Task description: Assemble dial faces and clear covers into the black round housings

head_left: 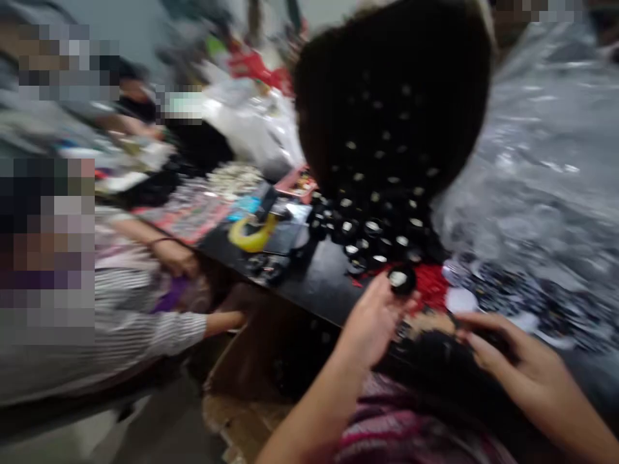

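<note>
- A person's pink-patterned garment shows at the near edge, beside an open cardboard box below the counter.
- The left hand reaches in over the counter's edge, its fingers clamped on a black round piece with a pale centre.
- To its right, the right hand curves inward, thumb and forefinger near a tan patch; blur leaves it impossible to tell whether the fingers grip anything.
- Just beyond the held piece lie red bits, with a white disc beside them and a spread of clear and dark pieces running off to the right.
- Farther back, more black round pieces crowd the mouth of a large dark container, flanked on the right by a bulky clear plastic bag.
- Left of the container sit a yellow ring, a blue item and a pale heap.
- At left, a co-worker in a striped sleeve sits along the counter.
</note>
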`<state>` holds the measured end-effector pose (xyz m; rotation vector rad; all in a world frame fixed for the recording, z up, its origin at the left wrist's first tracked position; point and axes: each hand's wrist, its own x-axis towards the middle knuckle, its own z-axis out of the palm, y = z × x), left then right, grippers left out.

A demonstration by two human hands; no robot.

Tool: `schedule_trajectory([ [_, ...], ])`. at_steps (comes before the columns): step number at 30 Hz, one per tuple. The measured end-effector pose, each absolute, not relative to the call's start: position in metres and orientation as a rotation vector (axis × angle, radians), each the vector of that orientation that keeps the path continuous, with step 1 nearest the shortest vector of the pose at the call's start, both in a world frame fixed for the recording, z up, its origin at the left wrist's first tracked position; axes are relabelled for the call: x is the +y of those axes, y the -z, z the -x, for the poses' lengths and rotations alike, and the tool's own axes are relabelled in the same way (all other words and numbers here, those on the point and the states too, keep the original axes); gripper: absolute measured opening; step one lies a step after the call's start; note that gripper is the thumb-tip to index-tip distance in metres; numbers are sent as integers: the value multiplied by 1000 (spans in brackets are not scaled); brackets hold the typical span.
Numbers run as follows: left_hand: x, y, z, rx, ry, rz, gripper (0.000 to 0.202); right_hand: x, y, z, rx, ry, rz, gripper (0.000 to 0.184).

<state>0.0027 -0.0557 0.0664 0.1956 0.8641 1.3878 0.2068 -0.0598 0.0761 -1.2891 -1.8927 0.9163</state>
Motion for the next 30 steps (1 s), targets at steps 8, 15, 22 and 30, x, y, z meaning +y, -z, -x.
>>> schedule_trajectory([
  [8, -60, -54, -8, 977, -1277, -284, 30, -55, -80, -196, -1772, -1118, 1370, 29],
  [15, -97, -32, -20, 1040, -899, -414, 32, -70, -73, -207, -1899, -1258, 1392, 33],
  [22, -82, -25, -28, 1023, -1076, -232, 24, -25, -62, -212, -2261, -475, 1753, 33],
  [30, -78, -23, -33, 987, -1104, -184, 21, -3, -55, -202, -2510, -110, 1970, 29],
])
